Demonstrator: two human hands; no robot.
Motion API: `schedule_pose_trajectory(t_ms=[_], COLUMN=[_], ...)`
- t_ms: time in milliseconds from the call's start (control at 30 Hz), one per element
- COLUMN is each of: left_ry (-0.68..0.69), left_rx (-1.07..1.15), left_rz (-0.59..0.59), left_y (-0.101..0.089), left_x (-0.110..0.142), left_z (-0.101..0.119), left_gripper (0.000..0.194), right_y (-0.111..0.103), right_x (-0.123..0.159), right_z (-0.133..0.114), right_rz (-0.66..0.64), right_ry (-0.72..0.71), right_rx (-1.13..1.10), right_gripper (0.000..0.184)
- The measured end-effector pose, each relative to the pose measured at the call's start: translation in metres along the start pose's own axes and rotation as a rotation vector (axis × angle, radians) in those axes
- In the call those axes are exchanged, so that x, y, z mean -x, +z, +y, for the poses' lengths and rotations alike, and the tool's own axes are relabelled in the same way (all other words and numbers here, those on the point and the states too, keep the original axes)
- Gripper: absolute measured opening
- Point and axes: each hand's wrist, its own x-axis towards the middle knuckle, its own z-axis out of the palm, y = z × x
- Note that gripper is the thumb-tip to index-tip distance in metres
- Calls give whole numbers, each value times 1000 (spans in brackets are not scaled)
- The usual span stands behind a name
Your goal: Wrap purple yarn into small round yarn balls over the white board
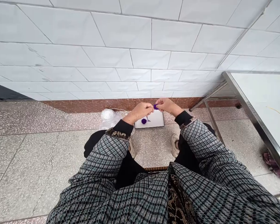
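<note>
Pinched between the thumb and fingers of my right hand (167,105) is a small purple yarn piece (156,107). My left hand (141,112) is closed right beside it, fingertips pressed together; a thin line runs from them to the piece, too fine to tell whether it is yarn or a hook. Below the hands lies a white shallow tray (156,119) with a dark edge. On it sits a purple ball of yarn (143,121), and a loose, crinkled purple strand (148,119) lies beside the ball, rising toward my hands.
Left of the tray, a clear plastic bag (108,117) with white stuff in it rests on the speckled floor (49,149). A white tiled wall (140,59) stands close ahead. At the right is a metal-edged table (254,115). My shoes (175,145) flank the tray's near side.
</note>
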Motion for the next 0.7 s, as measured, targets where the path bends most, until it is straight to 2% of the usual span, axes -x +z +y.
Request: schedule_pose_trajectory(t_ms=[100, 200, 300, 400, 467, 533, 633, 700], left_ry=[33, 40, 20, -13, -16, -5, 6, 12], left_rx=[83, 142, 153, 92, 26, -12, 16, 51], left_rz=[-42, -65, -61, -42, -20, 15, 44, 36], left_y=[7, 11, 11, 8, 5, 3, 4, 6], left_x=[-1, -2, -5, -6, -6, -5, -4, -4], left_z=[0, -3, -9, -14, -16, -16, -15, -15], left_gripper=[26, 26, 25, 23, 24, 25, 22, 19], right_y=[0, -3, -7, -11, -11, -7, 0, 4], right_x=[4, 9, 12, 14, 15, 14, 8, 3], right_z=[-6, -12, -15, -14, -11, -5, 3, 6], right_rz=[50, -37, -128, -278, -377, -409, -293, -145], right_ry=[42, 97, 83, 74, 74, 72, 66, 59], right_rx=[-271, -453, -523, -406, -226, -15, 178, 95], right_gripper=[26, 25, 23, 20, 20, 23, 30, 32])
